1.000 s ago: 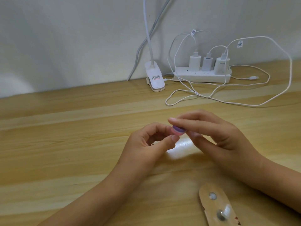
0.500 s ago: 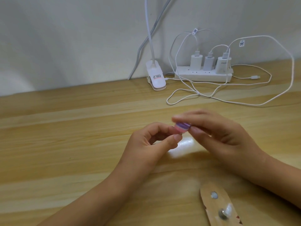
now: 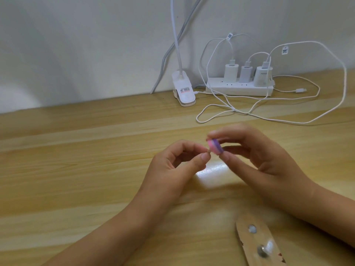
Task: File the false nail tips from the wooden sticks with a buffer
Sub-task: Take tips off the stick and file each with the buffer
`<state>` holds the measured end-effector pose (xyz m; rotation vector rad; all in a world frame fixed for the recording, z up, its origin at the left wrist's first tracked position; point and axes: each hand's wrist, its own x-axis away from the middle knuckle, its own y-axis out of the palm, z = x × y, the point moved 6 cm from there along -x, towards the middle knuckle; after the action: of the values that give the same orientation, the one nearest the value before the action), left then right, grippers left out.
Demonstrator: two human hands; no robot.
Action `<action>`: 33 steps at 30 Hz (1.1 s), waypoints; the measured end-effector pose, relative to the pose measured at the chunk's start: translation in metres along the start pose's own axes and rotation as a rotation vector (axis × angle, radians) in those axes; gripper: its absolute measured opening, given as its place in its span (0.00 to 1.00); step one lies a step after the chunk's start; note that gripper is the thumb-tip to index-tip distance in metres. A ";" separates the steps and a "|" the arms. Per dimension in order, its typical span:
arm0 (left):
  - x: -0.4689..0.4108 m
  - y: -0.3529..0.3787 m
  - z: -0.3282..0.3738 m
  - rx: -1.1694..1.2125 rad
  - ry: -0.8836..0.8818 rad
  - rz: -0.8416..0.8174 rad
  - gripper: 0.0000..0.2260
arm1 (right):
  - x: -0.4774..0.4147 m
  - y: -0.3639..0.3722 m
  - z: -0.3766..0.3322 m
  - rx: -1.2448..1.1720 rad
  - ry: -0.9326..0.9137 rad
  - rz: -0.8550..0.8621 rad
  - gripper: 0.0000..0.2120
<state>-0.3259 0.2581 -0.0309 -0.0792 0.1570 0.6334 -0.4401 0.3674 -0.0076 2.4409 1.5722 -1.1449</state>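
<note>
Over mid-desk [image 3: 76, 169], right hand [image 3: 265, 160] pinches buffer [image 3: 215, 146] beside left hand [image 3: 172, 167]

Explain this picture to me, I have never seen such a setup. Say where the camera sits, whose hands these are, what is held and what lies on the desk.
There is no machine here: a person works with bare hands. One camera worn on the head looks forward and down at them. The right hand pinches a small pink and purple buffer. The left hand pinches a tiny piece right beside it, probably a false nail tip, though too small to tell. On the wooden desk, near the bottom edge, lies a wooden stick carrying two clear nail tips. At the back stand a clip lamp and a power strip with three chargers and loose white cables.
</note>
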 end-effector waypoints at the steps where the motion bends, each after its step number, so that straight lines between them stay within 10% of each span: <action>1: 0.000 -0.001 0.000 -0.001 -0.001 0.007 0.02 | 0.000 0.002 0.003 0.018 0.021 -0.023 0.13; 33: -0.001 0.003 0.002 0.052 0.040 -0.001 0.03 | -0.001 -0.003 0.004 -0.150 0.039 0.074 0.17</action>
<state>-0.3282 0.2600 -0.0283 -0.0417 0.2119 0.6266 -0.4450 0.3664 -0.0085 2.4165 1.5035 -0.9372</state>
